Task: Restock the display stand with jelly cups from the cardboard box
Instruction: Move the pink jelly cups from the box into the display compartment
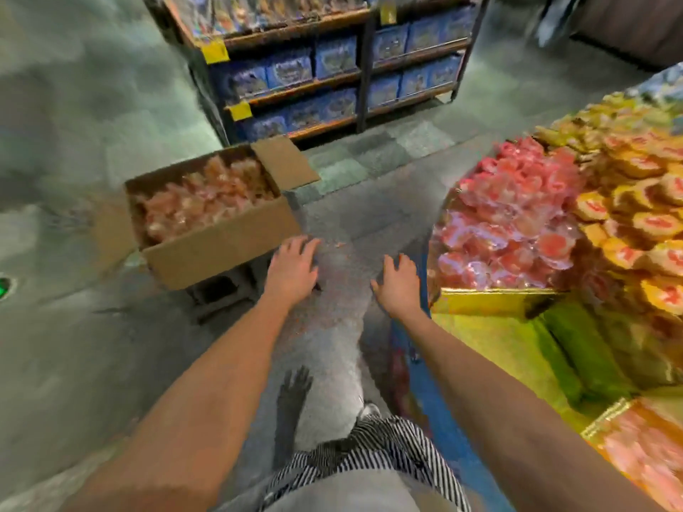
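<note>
The left hand [294, 267] and right hand [397, 284] are held empty, fingers spread, between the brown cardboard box [221, 255] of pale orange jelly cups [203, 197] and the gold-rimmed display stand [491, 301]. A reach into the box is likely needed.

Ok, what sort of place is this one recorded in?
Most likely a shop, probably a sweets store: shelves of blue boxes with yellow tags, a display stand heaped with jelly cups, and an open cardboard box of stock.
</note>
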